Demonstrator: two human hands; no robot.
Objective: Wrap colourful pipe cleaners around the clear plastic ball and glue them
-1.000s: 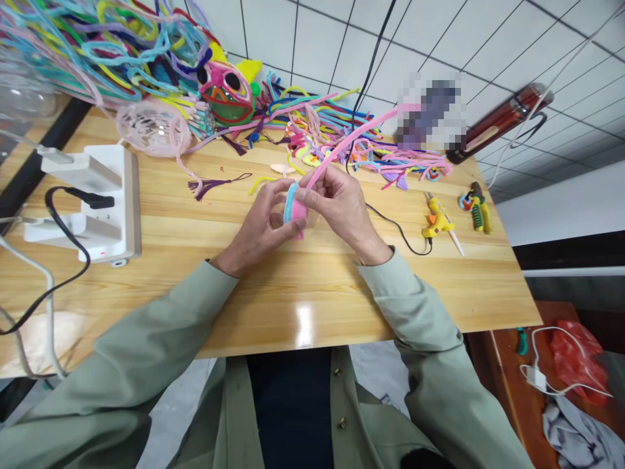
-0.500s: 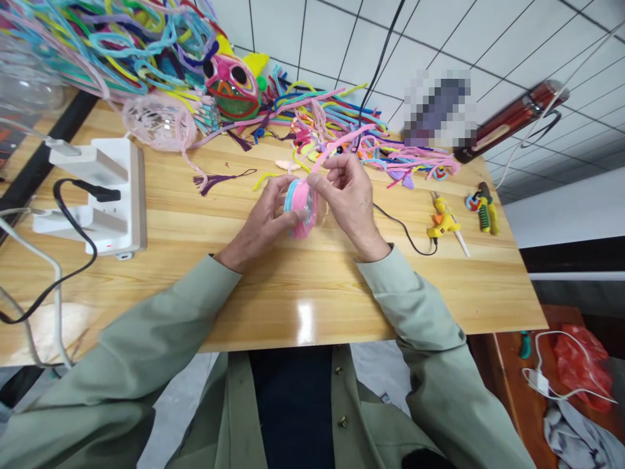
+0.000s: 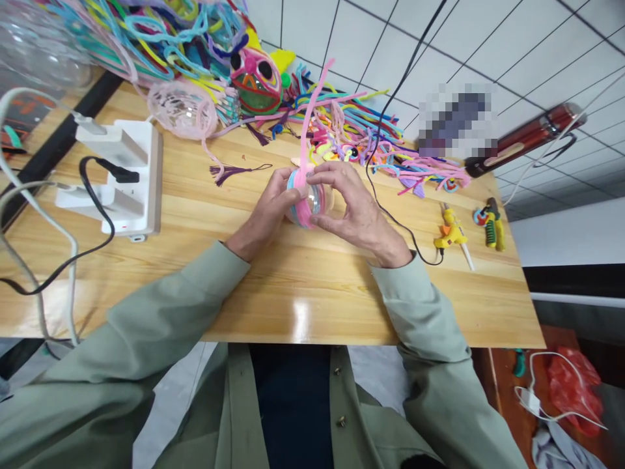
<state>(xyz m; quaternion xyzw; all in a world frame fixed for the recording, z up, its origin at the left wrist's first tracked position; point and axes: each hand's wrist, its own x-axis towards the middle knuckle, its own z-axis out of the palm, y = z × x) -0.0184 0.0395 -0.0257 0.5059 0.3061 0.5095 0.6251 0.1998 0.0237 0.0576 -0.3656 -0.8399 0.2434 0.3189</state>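
Observation:
Above the wooden table (image 3: 303, 293), both my hands hold a small clear plastic ball (image 3: 312, 203) wrapped with blue and pink pipe cleaners. My left hand (image 3: 266, 212) grips the ball from the left, fingers curled on it. My right hand (image 3: 354, 208) cups it from the right, thumb and fingers pressing the wrap. A long pink pipe cleaner (image 3: 308, 107) stands up from the top of the ball, its free end pointing to the far side of the table.
A heap of coloured pipe cleaners (image 3: 351, 130) and a finished round figure (image 3: 256, 81) lie at the back. A white power strip (image 3: 124, 179) with cables sits left. A yellow glue gun (image 3: 452, 234) and small pliers (image 3: 491, 221) lie right. A clear ball (image 3: 183, 111) with pink wrap sits at the back left.
The free end of the pink pipe cleaner has swung from pointing right to standing nearly upright. My right hand has gone from pinching the strand to cupping the ball.

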